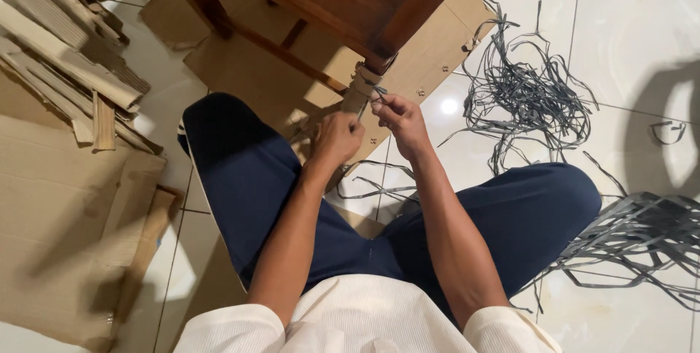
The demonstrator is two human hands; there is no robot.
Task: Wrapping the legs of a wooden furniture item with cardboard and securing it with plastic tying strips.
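Note:
A dark wooden furniture leg (pixel 405 14) comes down in front of me, its lower end wrapped in brown cardboard (pixel 361 87). My left hand (pixel 337 136) is closed around the cardboard wrap just below the leg. My right hand (pixel 399 116) pinches a thin grey plastic strap (pixel 380 91) at the wrap, fingers closed on it. I sit on the floor with knees in dark blue trousers spread to either side.
Flat cardboard sheets (pixel 65 214) and rolled cardboard strips (pixel 58 54) lie at the left. A tangle of grey straps (pixel 532 94) lies on the white tile floor at the right, with more straps (pixel 642 233) at the right edge. Cardboard (pixel 437 54) lies under the furniture.

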